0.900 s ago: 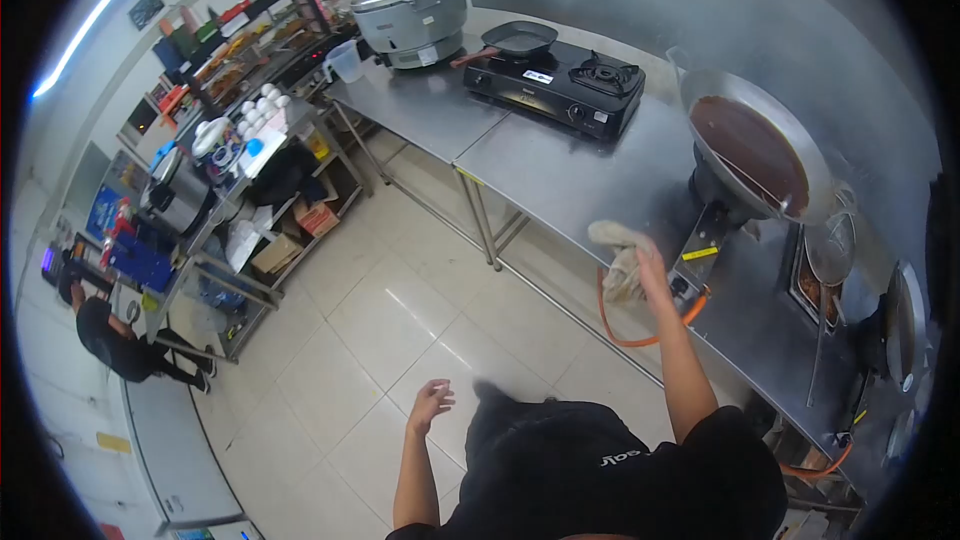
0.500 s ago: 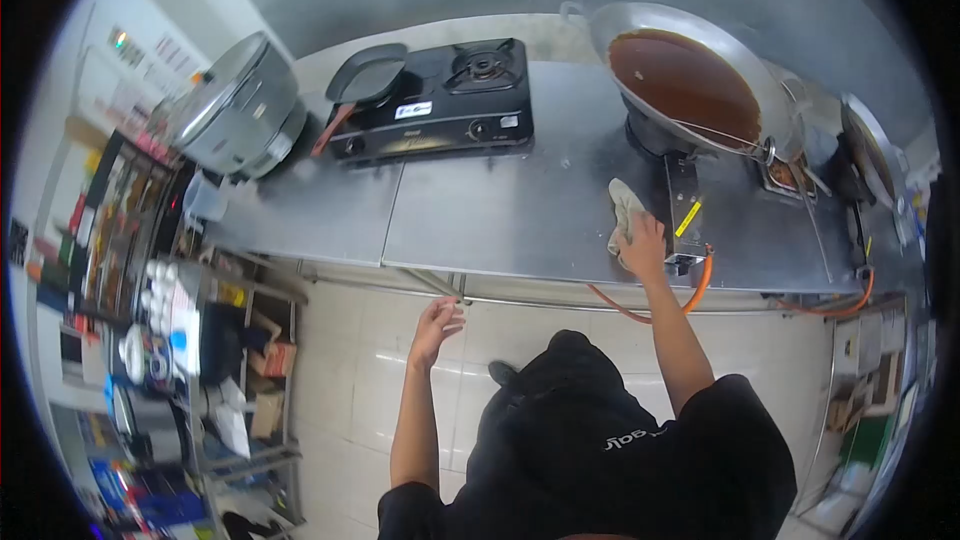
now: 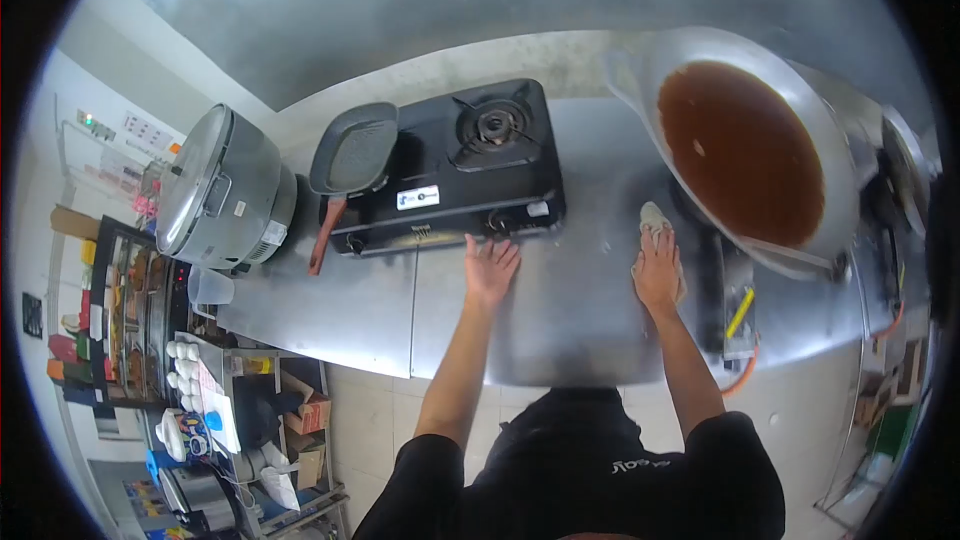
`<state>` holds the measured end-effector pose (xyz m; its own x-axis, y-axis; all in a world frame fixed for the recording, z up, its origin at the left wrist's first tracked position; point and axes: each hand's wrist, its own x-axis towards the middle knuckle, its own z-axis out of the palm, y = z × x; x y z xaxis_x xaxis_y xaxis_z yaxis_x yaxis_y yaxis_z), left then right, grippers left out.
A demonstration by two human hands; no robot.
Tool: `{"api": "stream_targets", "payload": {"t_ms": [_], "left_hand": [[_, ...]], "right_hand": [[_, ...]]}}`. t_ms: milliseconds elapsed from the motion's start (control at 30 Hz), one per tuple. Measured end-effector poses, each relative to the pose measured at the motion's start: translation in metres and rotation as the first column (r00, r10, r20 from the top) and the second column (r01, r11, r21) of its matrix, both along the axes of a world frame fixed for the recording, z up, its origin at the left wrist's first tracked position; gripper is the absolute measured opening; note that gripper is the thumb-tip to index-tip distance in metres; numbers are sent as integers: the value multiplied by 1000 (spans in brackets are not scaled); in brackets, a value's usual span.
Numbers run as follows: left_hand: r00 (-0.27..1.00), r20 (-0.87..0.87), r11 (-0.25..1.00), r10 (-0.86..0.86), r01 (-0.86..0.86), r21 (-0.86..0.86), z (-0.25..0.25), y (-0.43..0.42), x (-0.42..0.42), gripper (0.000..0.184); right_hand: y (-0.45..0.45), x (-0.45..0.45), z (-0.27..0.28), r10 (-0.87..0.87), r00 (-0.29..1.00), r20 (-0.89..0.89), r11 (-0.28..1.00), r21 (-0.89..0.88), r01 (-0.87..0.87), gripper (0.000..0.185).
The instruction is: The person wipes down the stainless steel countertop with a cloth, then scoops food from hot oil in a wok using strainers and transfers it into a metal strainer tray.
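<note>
My right hand [image 3: 656,278] presses a pale, crumpled cloth [image 3: 653,215] onto the steel counter [image 3: 570,310], to the left of the big wok's burner. Cloth shows beyond the fingertips and along the hand's sides. Fingers apart and holding nothing, my left hand [image 3: 489,273] is at the front edge of the black gas stove [image 3: 430,180], just below its right knob. Whether it touches the stove I cannot tell. On the stove's left side sits a square grill pan [image 3: 357,150] with a reddish handle; the right burner [image 3: 495,127] is bare.
A large wok [image 3: 650,110] of brown liquid [image 3: 740,150] stands right of the cloth, a ladle [image 3: 800,255] across its front. At the left are a rice cooker [image 3: 235,190], a plastic measuring jug [image 3: 210,287] and a loaded shelf rack [image 3: 270,410]. An orange hose [image 3: 742,377] hangs at the counter's front.
My left hand has risen from below the counter to the stove's front edge. The right hand has pushed the cloth farther from the counter's front edge. The view has shifted closer to the counter.
</note>
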<state>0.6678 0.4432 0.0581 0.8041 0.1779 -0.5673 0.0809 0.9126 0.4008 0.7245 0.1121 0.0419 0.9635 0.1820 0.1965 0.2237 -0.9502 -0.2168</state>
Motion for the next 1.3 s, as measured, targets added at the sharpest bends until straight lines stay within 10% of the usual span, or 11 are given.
{"api": "stream_targets", "payload": {"t_ms": [133, 200, 400, 833, 1033, 1300], "left_hand": [[900, 379, 959, 214, -266, 93, -27, 11, 55, 78], [933, 233, 942, 273, -309, 134, -35, 20, 58, 76], [930, -200, 921, 309, -240, 307, -62, 46, 45, 71], [909, -98, 892, 404, -368, 261, -66, 48, -22, 82], [888, -195, 875, 417, -334, 349, -10, 27, -54, 79], [953, -118, 877, 278, -202, 436, -7, 36, -93, 88]], "right_hand": [[53, 68, -12, -2, 996, 93, 987, -163, 17, 51], [84, 116, -22, 115, 968, 223, 993, -19, -114, 58], [116, 184, -77, 117, 981, 156, 953, -296, -67, 56], [66, 204, -84, 222, 955, 198, 934, -325, -150, 54], [18, 190, -31, 525, 766, 371, 660, -745, -91, 51], [-23, 218, -19, 398, 838, 374, 858, -474, -196, 52]]}}
